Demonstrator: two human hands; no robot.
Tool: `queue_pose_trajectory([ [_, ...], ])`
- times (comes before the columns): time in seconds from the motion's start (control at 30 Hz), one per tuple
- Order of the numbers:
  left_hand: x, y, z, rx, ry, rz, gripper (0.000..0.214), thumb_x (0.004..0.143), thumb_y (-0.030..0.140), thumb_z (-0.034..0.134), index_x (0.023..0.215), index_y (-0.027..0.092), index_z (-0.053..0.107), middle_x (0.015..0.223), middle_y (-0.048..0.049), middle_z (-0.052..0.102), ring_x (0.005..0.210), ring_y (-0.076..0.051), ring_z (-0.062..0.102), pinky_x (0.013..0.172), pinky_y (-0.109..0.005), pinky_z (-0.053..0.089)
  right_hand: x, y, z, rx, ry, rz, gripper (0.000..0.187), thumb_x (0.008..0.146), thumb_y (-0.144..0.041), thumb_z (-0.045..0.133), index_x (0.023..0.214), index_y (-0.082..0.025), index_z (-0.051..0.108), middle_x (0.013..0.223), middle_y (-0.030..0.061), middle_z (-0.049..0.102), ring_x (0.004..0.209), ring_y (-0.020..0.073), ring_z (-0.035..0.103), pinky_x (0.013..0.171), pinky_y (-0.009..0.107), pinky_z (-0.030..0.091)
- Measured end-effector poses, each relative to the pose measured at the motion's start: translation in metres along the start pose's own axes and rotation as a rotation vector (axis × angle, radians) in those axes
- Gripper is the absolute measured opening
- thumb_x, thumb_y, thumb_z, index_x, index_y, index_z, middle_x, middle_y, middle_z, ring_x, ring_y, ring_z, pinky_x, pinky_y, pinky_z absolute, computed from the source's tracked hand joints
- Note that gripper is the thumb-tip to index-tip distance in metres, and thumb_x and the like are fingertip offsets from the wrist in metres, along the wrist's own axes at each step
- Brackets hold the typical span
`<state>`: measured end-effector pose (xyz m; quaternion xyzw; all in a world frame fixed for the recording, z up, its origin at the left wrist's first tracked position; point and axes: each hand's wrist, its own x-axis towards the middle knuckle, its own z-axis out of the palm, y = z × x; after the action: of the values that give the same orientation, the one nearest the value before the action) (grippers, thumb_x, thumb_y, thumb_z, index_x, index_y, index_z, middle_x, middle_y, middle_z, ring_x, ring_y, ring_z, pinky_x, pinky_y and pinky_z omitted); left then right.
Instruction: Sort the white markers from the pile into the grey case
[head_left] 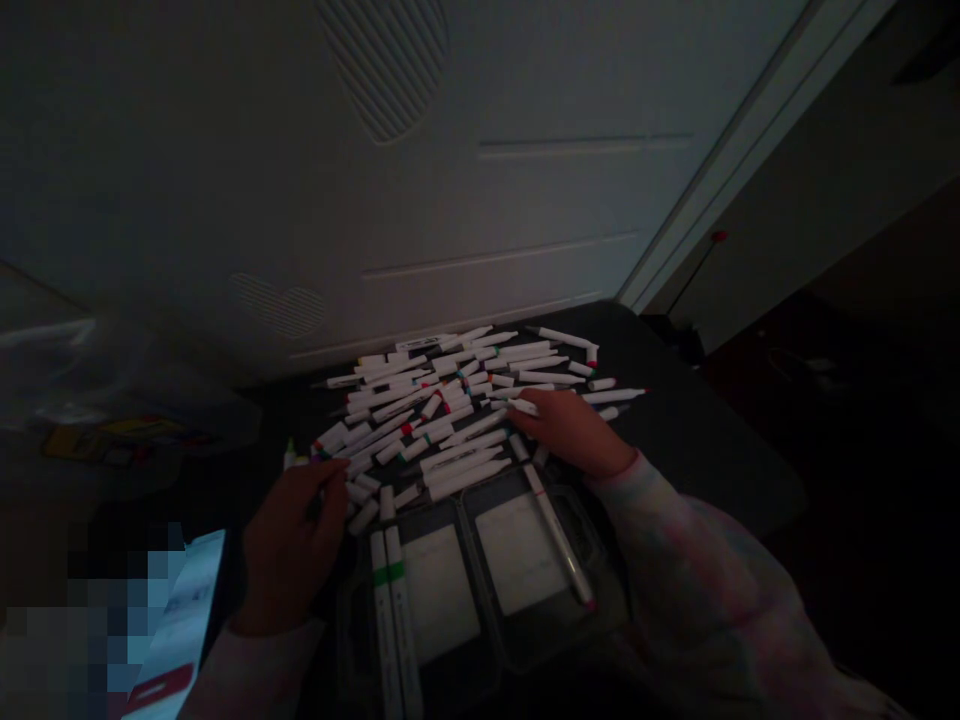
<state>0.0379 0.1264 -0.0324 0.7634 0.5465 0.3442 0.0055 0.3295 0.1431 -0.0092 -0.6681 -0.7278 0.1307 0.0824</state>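
A heap of white marker pens (457, 410) with coloured bands lies on a dark table (697, 420). My right hand (574, 432) rests on the heap's right side, fingers curled round a white marker (523, 406). My left hand (289, 545) hovers at the heap's left edge, fingers bent, pinching toward small caps or pens; what it holds I cannot make out. In front of me sits a dark plastic case (487, 580) with two compartments. Two green-banded markers (391, 610) lie at its left side, and one long marker (555, 535) lies across its right compartment.
A white panelled door (450, 200) stands just behind the table. A clear plastic bag (105, 400) with colourful items lies at the left. A white and red leaflet or box (180, 625) sits at the lower left. The scene is very dim.
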Motion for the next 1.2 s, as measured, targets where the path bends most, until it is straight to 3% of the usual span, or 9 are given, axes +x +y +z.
queue_pose_trajectory([
  [0.23,0.0005,0.0043,-0.0024,-0.004,-0.044,-0.073,0.016,0.080,0.026,0.044,0.086,0.021,0.058,0.084,-0.0045,0.064,0.081,-0.018,0.061,0.074,-0.032,0.048,0.0000,0.0006,-0.0004,0.013,-0.006,-0.007,0.028,0.084,-0.038,0.041,0.087,-0.019,0.062,0.084,0.0075,0.068,0.079,0.0199,0.062,0.063,0.025,0.036],
  [0.63,-0.0008,0.0012,-0.0014,0.001,-0.037,-0.041,0.017,0.081,0.025,0.043,0.087,0.021,0.058,0.085,-0.0043,0.064,0.082,-0.017,0.061,0.075,-0.030,0.047,0.0009,0.0022,0.0008,0.091,0.036,-0.015,0.027,0.084,-0.037,0.041,0.084,-0.019,0.061,0.080,0.0068,0.067,0.075,0.0194,0.062,0.062,0.026,0.037],
  [1.2,-0.0008,-0.0002,-0.0011,-0.013,-0.047,-0.081,0.018,0.080,0.025,0.045,0.087,0.019,0.060,0.085,-0.0027,0.064,0.082,-0.017,0.061,0.075,-0.029,0.047,0.0006,-0.0002,-0.0031,0.279,0.185,0.008,0.024,0.082,-0.033,0.041,0.076,-0.017,0.058,0.065,0.0025,0.061,0.061,0.0143,0.054,0.056,0.023,0.034],
])
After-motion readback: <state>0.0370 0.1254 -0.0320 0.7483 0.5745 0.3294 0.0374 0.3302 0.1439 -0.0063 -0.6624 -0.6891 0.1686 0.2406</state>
